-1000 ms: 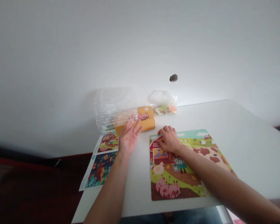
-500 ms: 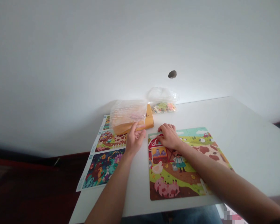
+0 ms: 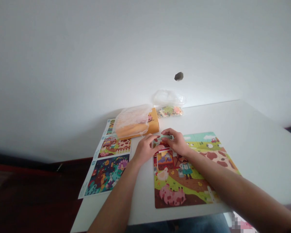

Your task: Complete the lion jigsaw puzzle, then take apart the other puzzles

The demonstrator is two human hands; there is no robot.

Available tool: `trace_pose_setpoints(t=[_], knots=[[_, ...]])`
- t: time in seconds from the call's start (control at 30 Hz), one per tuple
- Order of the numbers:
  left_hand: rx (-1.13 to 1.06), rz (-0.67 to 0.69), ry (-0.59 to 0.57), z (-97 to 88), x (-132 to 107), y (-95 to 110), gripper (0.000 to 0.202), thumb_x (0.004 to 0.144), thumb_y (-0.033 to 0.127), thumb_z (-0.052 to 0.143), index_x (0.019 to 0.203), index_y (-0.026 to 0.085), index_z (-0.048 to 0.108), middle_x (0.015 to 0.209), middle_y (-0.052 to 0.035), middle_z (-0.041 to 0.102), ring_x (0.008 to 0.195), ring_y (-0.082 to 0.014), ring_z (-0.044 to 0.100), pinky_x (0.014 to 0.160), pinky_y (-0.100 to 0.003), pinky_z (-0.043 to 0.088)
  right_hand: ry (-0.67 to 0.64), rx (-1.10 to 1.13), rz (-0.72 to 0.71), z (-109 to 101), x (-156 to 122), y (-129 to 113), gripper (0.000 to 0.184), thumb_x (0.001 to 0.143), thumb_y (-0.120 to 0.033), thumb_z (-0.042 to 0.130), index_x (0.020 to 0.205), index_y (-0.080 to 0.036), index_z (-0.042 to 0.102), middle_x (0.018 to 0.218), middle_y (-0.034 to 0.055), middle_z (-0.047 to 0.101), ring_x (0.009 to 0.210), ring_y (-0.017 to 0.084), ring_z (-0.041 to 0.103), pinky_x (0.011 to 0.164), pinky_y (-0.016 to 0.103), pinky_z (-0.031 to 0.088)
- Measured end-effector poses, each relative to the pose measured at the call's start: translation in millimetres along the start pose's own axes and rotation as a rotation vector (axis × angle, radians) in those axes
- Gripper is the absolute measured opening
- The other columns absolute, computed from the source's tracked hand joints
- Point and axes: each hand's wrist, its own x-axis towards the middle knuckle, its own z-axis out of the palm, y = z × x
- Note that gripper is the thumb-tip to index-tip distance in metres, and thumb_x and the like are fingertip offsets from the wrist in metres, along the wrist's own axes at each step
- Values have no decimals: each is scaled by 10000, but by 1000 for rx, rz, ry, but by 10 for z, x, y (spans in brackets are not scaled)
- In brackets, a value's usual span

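Note:
A farm-scene jigsaw puzzle [image 3: 196,178] lies flat on the white table, showing a barn, a pig, a hen, a farmer and a cow. At its far left corner, a puzzle piece [image 3: 163,142] with part of the red barn roof is raised and slightly tilted. My left hand [image 3: 145,150] pinches that piece from the left, thumb on the near side. From the right, my right hand [image 3: 177,142] has its fingers and thumb closed on the same piece. Fingers partly cover it, so its outline is unclear.
Behind my left hand lies a yellow box [image 3: 155,121] under a clear plastic bag [image 3: 133,121]. Another clear bag of loose pieces [image 3: 171,111] rests by the wall. A printed picture sheet [image 3: 109,174] overhangs the table's left edge. The white table [image 3: 262,155] extends rightward.
My left hand has moved right from beside the plastic bag to the puzzle's far left corner and closed there. The corner piece, flat under my right hand before, is now lifted.

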Motion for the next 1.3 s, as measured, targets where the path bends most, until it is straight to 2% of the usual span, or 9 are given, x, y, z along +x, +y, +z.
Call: trace_pose_setpoints(t=[0.17, 0.23, 0.33, 0.4, 0.6, 0.77, 0.9, 1.17, 1.3], knots=[[-146, -140, -11, 104, -7, -28, 240, 865, 395, 615, 786, 169, 602, 714, 10, 588, 566, -98, 495, 550, -213, 380, -21, -19, -50, 40, -35, -45, 261, 902, -305, 544, 1138, -201, 580, 1036, 58, 688, 938, 185, 633, 850, 315, 465], [-243, -221, 42, 122, -4, -74, 241, 865, 404, 605, 815, 170, 579, 739, 5, 613, 561, -104, 522, 538, -212, 392, -44, -186, -88, 33, -41, -57, 378, 871, -309, 585, 1226, -191, 534, 1112, 88, 656, 985, 214, 597, 892, 361, 440], [-304, -261, 104, 114, -2, -117, 252, 841, 417, 624, 831, 168, 582, 790, -21, 653, 659, -145, 599, 593, -228, 442, -179, -509, -125, 12, -44, -61, 466, 767, -386, 706, 1157, -170, 569, 1108, 117, 633, 1019, 278, 539, 920, 430, 387], [-301, -275, 126, 95, -5, -115, 260, 819, 425, 640, 829, 168, 602, 786, -29, 666, 682, -160, 612, 607, -236, 452, -234, -639, -144, 5, -44, -57, 489, 746, -446, 724, 1122, -165, 586, 1143, 129, 612, 1050, 301, 505, 931, 442, 360], [-122, -314, 189, 44, -8, -68, 238, 834, 414, 603, 846, 177, 618, 740, -38, 661, 644, -173, 608, 593, -249, 430, -261, -711, -100, -5, -8, -2, 661, 810, -563, 640, 1337, -188, 502, 1156, 128, 577, 1073, 288, 484, 965, 440, 315], [159, -370, 168, 40, 11, -72, 152, 860, 329, 562, 858, 183, 604, 752, -58, 664, 640, -187, 609, 594, -264, 384, -262, -708, -55, -24, 19, 23, 534, 775, -609, 655, 1131, -213, 623, 1028, 96, 584, 1021, 273, 492, 949, 439, 318], [187, -353, 147, 39, 17, -74, 147, 866, 333, 563, 836, 194, 600, 822, -65, 693, 705, -195, 635, 621, -265, 391, -209, -675, -34, -17, 22, 19, 520, 729, -603, 697, 1053, -204, 618, 1029, 98, 580, 1014, 276, 495, 935, 432, 336], [-448, -531, 291, 114, 33, -109, 278, 820, 445, 612, 866, 173, 577, 843, -45, 702, 408, -93, 556, 388, -208, 361, -171, -436, -26, 34, 46, 66, 312, 774, -344, 697, 981, -196, 517, 868, 30, 633, 870, 216, 563, 953, 431, 344], [-556, -563, 302, 123, 51, -117, 276, 816, 431, 609, 892, 171, 554, 785, -36, 693, 360, -88, 537, 321, -192, 300, -117, -162, -4, 30, 10, 41, 187, 818, -256, 615, 962, -213, 503, 791, -10, 614, 739, 167, 560, 766, 320, 426]])
